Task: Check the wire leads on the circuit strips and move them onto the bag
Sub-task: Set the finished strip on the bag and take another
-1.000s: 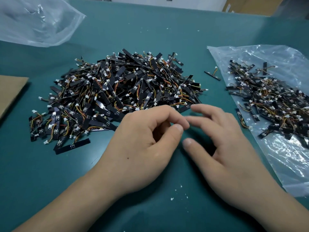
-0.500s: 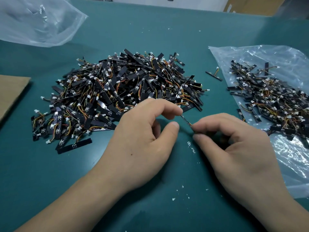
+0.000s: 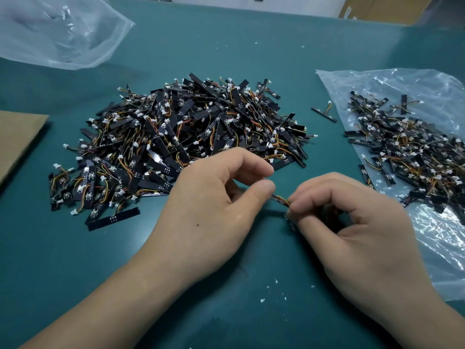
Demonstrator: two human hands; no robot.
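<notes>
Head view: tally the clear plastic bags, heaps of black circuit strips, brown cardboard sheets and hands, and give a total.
Clear plastic bags: 2, far-left bag, right bag
Heaps of black circuit strips: 2, table heap, bag heap
Brown cardboard sheets: 1
Hands: 2, left hand, right hand
Total: 7

1. Circuit strip (image 3: 280, 199), coloured wire leads showing: pinched at its ends by left hand (image 3: 208, 212) and right hand (image 3: 352, 230).
2. Pile of strips (image 3: 188, 137): on green table (image 3: 75, 260), beyond the hands.
3. Bag (image 3: 442, 248), right side: bears further strips (image 3: 415, 152).
</notes>
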